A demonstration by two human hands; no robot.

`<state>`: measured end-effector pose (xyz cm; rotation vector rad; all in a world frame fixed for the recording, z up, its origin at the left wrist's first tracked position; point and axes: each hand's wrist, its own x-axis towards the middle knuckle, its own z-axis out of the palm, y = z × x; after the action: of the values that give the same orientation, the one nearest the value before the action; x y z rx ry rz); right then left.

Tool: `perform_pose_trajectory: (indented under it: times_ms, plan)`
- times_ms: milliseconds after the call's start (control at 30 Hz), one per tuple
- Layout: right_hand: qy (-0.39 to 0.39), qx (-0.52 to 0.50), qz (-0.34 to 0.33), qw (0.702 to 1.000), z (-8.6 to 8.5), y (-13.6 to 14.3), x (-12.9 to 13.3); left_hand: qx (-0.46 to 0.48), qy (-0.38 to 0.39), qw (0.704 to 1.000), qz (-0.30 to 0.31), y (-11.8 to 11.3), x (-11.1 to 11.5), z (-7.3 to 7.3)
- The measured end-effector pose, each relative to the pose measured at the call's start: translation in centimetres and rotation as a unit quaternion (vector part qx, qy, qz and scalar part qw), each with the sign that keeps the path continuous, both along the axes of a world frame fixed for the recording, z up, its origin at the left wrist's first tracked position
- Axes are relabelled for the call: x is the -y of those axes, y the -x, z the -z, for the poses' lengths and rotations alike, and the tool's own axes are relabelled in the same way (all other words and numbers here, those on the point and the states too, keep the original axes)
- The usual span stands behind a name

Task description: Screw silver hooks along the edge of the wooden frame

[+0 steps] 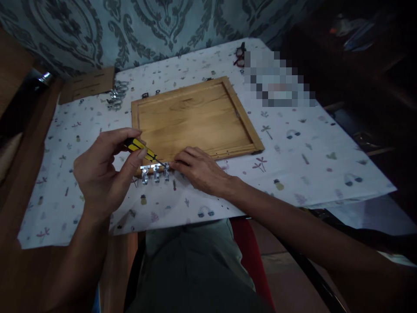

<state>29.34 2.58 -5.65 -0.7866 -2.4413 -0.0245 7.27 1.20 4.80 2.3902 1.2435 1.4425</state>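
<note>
My left hand (109, 163) is closed around a yellow and black screwdriver (141, 148), its shaft slanting down to the right. The tip meets the rightmost of three silver metal clips (156, 172), which sit in a row along the near edge of a framed wooden panel (192, 119). My right hand (200, 169) rests at that same edge, just right of the clips. Its fingers are bent and pressed together near the screwdriver tip; whatever they pinch, if anything, is hidden. The panel lies flat on the patterned tablecloth (293, 169).
Beyond my left hand, a pile of loose metal clips (117, 94) lies beside a flat piece of cardboard (86, 84). Dark red-handled scissors (240, 55) are at the far edge, next to a blurred-out item (276, 82). A patterned wall covering (146, 26) backs the table.
</note>
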Motion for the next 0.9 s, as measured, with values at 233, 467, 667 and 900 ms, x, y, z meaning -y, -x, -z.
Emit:
perform_pose_trajectory:
  times_ms: [233, 467, 667, 900]
  plan:
    - [-0.007, -0.005, -0.005, 1.000, 0.02, -0.07, -0.12, -0.007, -0.011, 1.000, -0.003, 0.60, -0.43, 0.13]
    - [-0.001, 0.001, 0.000, 1.000, 0.13, -0.13, -0.04, 0.005, -0.001, 1.000, 0.013, -0.10, -0.25, 0.46]
    - [0.006, -0.001, -0.002, 1.000, 0.02, -0.09, -0.03, -0.005, 0.000, 1.000, -0.001, 0.06, -0.26, 0.48]
    - [0.011, 0.001, -0.003, 1.000, -0.17, -0.12, 0.06, 0.010, -0.004, 1.000, 0.003, -0.07, -0.36, 0.52]
